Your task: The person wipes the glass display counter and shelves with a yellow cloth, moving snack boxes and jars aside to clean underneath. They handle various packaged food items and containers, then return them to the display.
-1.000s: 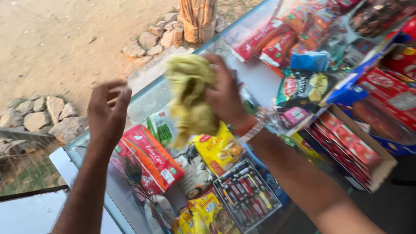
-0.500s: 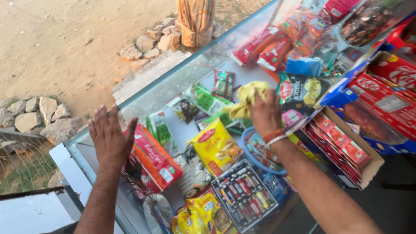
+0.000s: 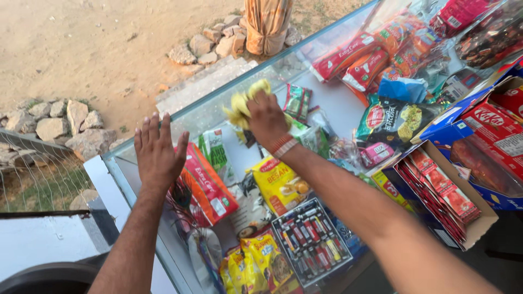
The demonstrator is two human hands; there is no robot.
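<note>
two bare hands are working over a glass counter top (image 3: 327, 111): the right hand (image 3: 265, 118), clenched on a crumpled yellow cloth (image 3: 242, 105), is now pressing it to the pane at twelve o'clock, having come down from the raised position of a second ago. the left hand (image 3: 158, 153) is resting flat, fingers spread, at nine o'clock, gripping nothing. glossy red snack packets (image 3: 204, 185) and a yellow flour bag (image 3: 280, 185) are lying beneath the smooth pane.

Glass counter (image 3: 332, 103), open carton (image 3: 452, 209) on top
</note>
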